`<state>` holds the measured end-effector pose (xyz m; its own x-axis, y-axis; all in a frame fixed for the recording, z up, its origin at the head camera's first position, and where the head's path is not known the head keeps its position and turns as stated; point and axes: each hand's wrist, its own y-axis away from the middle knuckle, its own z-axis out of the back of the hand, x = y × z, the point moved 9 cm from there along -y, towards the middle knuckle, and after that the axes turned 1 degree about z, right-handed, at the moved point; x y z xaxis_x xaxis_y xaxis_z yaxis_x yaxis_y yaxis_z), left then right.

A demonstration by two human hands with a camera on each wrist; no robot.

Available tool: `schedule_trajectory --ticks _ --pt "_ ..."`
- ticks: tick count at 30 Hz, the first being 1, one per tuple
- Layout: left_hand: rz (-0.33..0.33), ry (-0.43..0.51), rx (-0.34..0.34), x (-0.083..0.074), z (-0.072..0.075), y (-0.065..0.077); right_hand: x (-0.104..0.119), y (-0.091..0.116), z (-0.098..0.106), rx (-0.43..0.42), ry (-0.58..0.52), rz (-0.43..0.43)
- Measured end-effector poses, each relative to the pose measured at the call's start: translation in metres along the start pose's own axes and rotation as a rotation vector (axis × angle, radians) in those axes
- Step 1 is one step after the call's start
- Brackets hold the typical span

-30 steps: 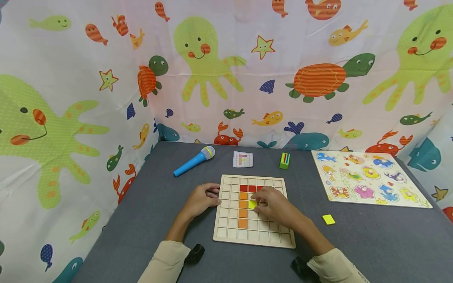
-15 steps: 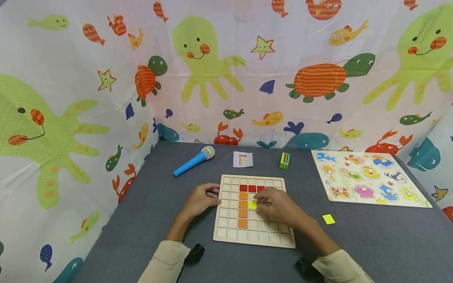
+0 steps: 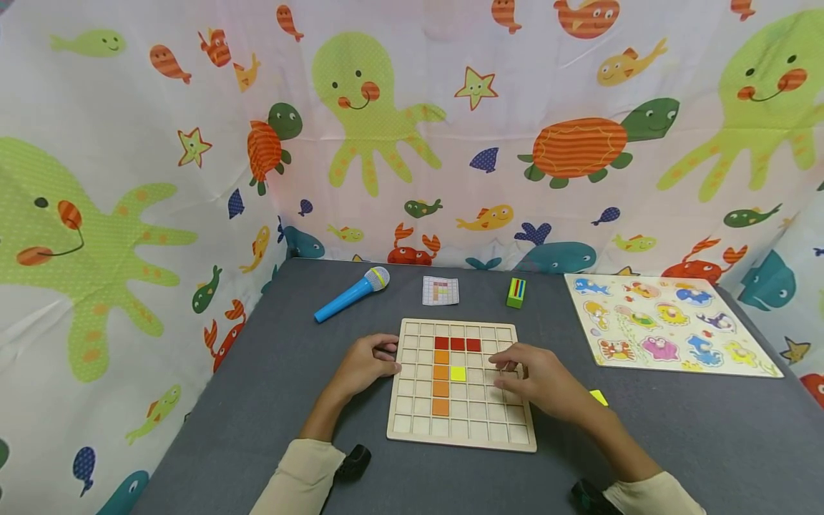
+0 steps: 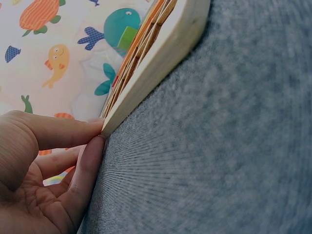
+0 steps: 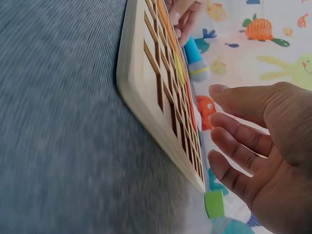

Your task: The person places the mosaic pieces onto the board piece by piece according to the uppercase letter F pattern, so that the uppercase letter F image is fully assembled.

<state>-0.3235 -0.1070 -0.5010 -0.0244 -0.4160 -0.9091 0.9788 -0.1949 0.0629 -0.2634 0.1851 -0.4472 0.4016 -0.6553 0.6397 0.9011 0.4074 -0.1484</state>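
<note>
A square wooden grid board (image 3: 412,435) lies on the dark table. Red tiles (image 3: 457,344) make a short row near its top, with orange tiles (image 3: 440,389) in a column below the row's left end. One yellow tile (image 3: 458,374) sits in a cell right of that column. At the board's left edge my left hand (image 3: 363,366) pinches the rim between thumb and forefinger, as the left wrist view shows. My right hand (image 3: 543,378) hovers over the right side, fingers apart and holding nothing. Behind its wrist, a loose yellow tile (image 3: 599,397) is partly hidden.
Beyond the board are a blue toy microphone (image 3: 352,295), a small pattern card (image 3: 440,290) and a green block with coloured stripes (image 3: 516,293). An animal puzzle board (image 3: 676,325) lies at the right. A sea-animal curtain (image 3: 450,236) borders the table.
My right hand has let go of the yellow tile and moved right, its fingers spreading, uncovering the tile and the red row. The left hand has stayed at the board's edge.
</note>
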Motion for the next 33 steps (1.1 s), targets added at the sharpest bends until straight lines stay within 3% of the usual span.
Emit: schedule_trajectory --ticks 11,21,33 --pt "0.003 -0.02 0.011 -0.001 -0.001 0.0 -0.022 0.03 0.024 -0.06 0.071 -0.017" --pt "-0.012 -0.018 0.003 -0.001 -0.001 -0.001 -0.046 0.059 0.049 -0.129 0.129 -0.082" --pt "-0.001 -0.026 -0.001 0.0 -0.001 0.0 -0.072 0.089 0.069 -0.141 0.177 -0.175"
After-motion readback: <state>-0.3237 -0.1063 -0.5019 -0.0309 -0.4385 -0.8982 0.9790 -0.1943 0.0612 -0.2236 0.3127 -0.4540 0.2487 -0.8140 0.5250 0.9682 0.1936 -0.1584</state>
